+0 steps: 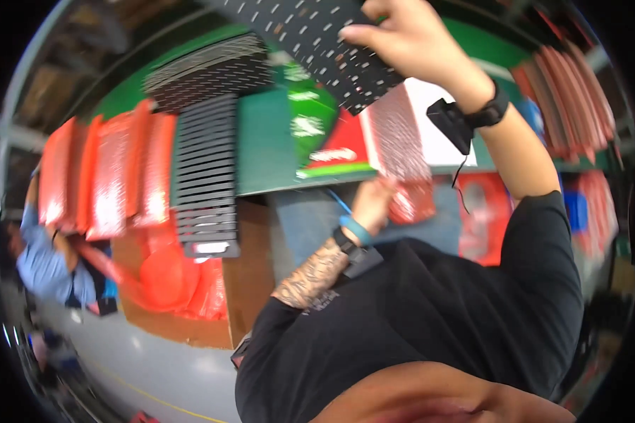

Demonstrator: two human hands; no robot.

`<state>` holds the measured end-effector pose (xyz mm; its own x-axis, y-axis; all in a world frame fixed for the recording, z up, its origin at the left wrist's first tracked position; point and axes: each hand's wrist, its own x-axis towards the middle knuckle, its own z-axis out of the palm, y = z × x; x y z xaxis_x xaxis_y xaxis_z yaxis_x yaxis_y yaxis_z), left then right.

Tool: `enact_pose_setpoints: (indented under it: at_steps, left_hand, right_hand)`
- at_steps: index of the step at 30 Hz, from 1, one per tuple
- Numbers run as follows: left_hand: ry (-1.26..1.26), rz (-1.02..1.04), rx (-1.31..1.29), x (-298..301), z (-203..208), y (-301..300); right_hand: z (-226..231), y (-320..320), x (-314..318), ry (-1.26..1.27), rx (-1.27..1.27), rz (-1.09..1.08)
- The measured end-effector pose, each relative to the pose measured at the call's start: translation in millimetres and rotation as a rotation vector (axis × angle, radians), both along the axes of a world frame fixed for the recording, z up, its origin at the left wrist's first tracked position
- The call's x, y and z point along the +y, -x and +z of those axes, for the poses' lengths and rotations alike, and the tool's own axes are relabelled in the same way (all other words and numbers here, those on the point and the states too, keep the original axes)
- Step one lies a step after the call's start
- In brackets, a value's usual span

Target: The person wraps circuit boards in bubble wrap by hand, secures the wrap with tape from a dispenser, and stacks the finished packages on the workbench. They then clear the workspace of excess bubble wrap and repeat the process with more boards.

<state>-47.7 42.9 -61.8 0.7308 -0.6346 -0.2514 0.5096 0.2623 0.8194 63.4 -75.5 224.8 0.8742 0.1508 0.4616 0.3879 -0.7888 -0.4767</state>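
My right hand [409, 42] is raised over the far side of the table, gripping a black perforated panel [303, 39] with the thumb on its face. The panel is tilted, and its upper end runs out of view. At the table's near edge my left hand [374, 204] pinches the side of a pinkish-red bubble-wrap bag [401, 137]; its fingers are somewhat blurred. The bag hangs partly over the edge. Beneath the panel lie a green-and-red printed sheet [331, 144] and a white sheet [437, 127].
On the green table [264, 144] lie a slatted black panel [206, 169] and a stack of black panels [212, 74]. Red bubble-wrap bags [113, 176] stand left, more bags [568, 102] right. A cardboard box [250, 282] holds red wrap. A co-worker [53, 264] is far left.
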Motion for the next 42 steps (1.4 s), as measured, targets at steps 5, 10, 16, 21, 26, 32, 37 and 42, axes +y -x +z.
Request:
enact_pose_setpoints:
  at_steps: [5,10,16,21,26,32,37,42]
  left_hand:
    - [0.189,-0.043,-0.079,-16,-7,1]
    - [0.213,-0.113,-0.083,-9,-9,7]
    - [0.262,-0.148,-0.095,-5,-12,3]
    - [0.222,-0.156,-0.177,-7,-13,1]
    - [0.168,-0.211,-0.256,-3,-14,-3]
    - [0.19,-0.24,-0.261,0,-17,-3]
    - [0.162,-0.241,-0.397,1,-22,-7]
    - [0.107,-0.248,-0.373,2,-14,-9]
  right_hand:
    - [-116,88,-127,-0.878,0.145,-0.148]
    - [-186,115,-101,-0.996,0.31,-0.301]
    - [-215,109,-91,-1.011,0.316,-0.296]
    - [-215,112,-90,-0.777,0.263,-0.415]
    - [-211,115,-83,-0.444,0.168,-0.517]
    - [-210,118,-81,-0.349,0.121,-0.5]
    - [-207,118,-81,-0.303,0.115,-0.478]
    - [-201,118,-82,-0.286,0.147,-0.461]
